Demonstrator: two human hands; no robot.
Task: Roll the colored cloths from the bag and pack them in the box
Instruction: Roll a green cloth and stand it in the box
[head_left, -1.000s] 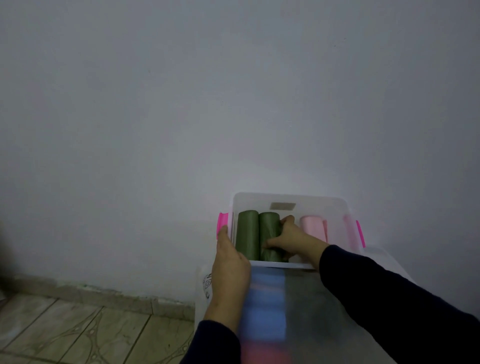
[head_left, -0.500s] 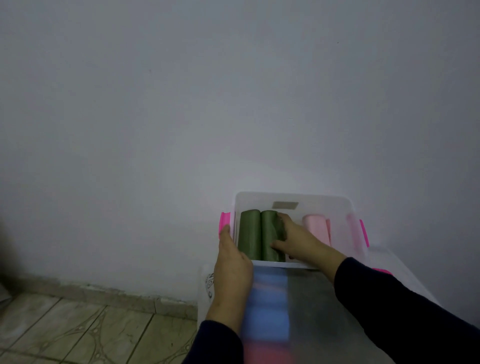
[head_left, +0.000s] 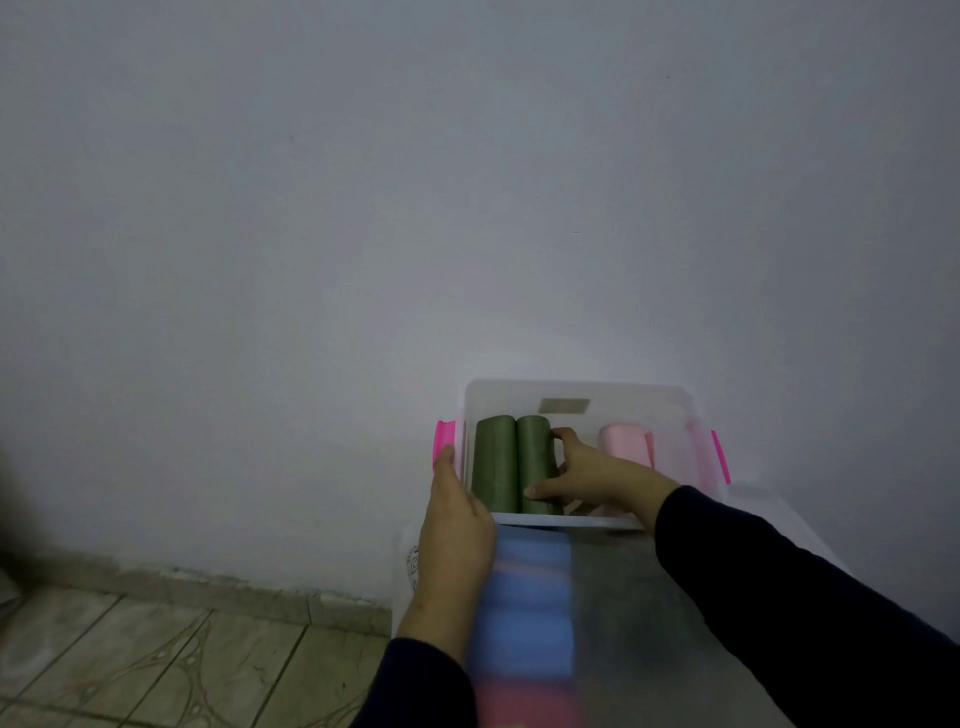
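Two green rolls (head_left: 514, 465) lay side by side at the left end of the box (head_left: 576, 392), touching, with a pink roll (head_left: 623, 449) well apart at the right end. Right hand (head_left: 587, 475) reached in, fingers and thumb curled round the nearer green roll, tucking it against its twin. Left hand (head_left: 454, 512) rested along the box's left wall by the pink latch (head_left: 444, 439), fingers straight, thumb over the rim, steadying. Blue cloth (head_left: 524, 597) blurred under a clear cover in front. Beyond, only wall (head_left: 467, 208) and tiled floor (head_left: 130, 660). Risk from here, probably: roll loosening once released, since nothing braced its right side; a snagged edge on withdrawal could unwind it.
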